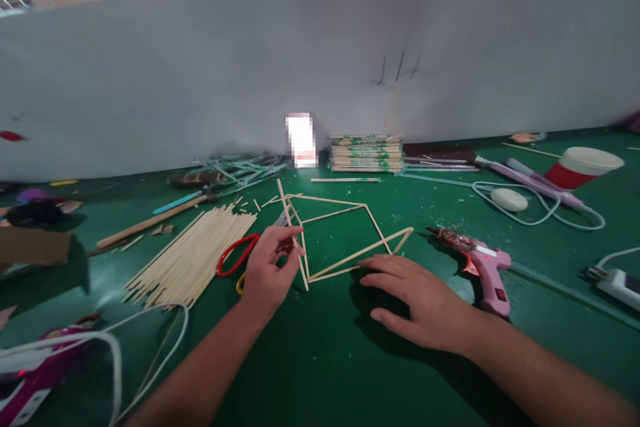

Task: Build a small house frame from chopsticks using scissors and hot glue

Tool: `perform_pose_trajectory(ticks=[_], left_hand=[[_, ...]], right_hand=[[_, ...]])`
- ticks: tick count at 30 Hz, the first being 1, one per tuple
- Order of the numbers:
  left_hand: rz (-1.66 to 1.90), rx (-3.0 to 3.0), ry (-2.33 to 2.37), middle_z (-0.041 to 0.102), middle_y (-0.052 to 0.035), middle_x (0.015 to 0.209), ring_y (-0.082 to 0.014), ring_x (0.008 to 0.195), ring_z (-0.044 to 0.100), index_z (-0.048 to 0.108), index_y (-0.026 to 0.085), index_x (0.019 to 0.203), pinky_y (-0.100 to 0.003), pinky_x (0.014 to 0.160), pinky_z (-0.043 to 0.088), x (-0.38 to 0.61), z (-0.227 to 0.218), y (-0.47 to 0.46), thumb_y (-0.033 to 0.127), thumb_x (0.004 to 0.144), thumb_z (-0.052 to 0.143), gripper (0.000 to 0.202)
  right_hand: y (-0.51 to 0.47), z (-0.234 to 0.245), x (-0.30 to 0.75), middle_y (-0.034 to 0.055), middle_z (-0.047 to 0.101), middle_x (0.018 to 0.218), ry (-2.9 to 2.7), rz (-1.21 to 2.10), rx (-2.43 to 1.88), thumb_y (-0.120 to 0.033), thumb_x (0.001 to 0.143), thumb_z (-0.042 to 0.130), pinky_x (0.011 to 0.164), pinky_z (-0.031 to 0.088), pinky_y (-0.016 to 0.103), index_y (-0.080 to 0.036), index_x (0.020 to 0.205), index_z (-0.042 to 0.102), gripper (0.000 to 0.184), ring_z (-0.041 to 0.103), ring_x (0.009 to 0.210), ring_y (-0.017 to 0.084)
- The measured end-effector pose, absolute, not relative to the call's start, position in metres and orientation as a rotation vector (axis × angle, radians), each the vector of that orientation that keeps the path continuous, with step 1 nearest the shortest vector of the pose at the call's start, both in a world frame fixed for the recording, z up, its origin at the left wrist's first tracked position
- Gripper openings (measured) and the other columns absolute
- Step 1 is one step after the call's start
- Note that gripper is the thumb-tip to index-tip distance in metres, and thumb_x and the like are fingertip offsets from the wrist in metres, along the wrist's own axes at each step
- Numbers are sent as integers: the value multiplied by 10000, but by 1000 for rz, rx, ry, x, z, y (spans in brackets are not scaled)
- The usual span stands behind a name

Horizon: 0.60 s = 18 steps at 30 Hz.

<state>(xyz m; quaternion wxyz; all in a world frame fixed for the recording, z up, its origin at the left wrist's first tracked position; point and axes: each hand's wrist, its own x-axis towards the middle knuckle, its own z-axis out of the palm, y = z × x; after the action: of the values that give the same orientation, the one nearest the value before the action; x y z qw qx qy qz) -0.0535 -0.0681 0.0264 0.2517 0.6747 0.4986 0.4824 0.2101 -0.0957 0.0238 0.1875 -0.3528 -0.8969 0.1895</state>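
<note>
A frame of thin wooden sticks [334, 213] lies on the green table, with some sticks raised at its right corner. My left hand [273, 263] pinches a loose-looking wooden stick [286, 203] at the frame's left side; whether it is joined there I cannot tell. With fingers apart, my right hand [407, 293] rests its fingertips at the frame's near right edge. Scissors with red and yellow handles [239, 253] lie partly hidden behind my left hand. To the right of my right hand is a pink glue gun [487, 267].
Many bare sticks [193, 257] lie at left, near a purple glue gun [47, 367] and its white cable. Wrapped chopstick bundles [367, 155] are stacked by the grey wall. A red-and-white cup [575, 170] and a power strip [620, 287] sit at right.
</note>
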Motion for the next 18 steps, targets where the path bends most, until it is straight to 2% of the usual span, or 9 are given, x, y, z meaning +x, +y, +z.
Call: perform_pose_trajectory(ticks=[5, 18], left_hand=[[1320, 1760, 1365, 546, -28, 956, -113, 769, 607, 596, 202, 1088, -245, 709, 518, -53, 21, -66, 172, 817, 559, 275], [1273, 1634, 1360, 580, -33, 949, -108, 733, 623, 593, 201, 1139, -233, 676, 540, -54, 15, -64, 198, 795, 608, 344]], right_hand=[[-94, 21, 210, 83, 546, 1324, -2568, 538, -995, -386, 843, 537, 1036, 376, 422, -197, 1197, 574, 403, 452, 1247, 231], [-94, 21, 211, 71, 552, 1317, -2562, 545, -990, -352, 847, 536, 1039, 374, 420, -210, 1180, 581, 365, 455, 1246, 221]])
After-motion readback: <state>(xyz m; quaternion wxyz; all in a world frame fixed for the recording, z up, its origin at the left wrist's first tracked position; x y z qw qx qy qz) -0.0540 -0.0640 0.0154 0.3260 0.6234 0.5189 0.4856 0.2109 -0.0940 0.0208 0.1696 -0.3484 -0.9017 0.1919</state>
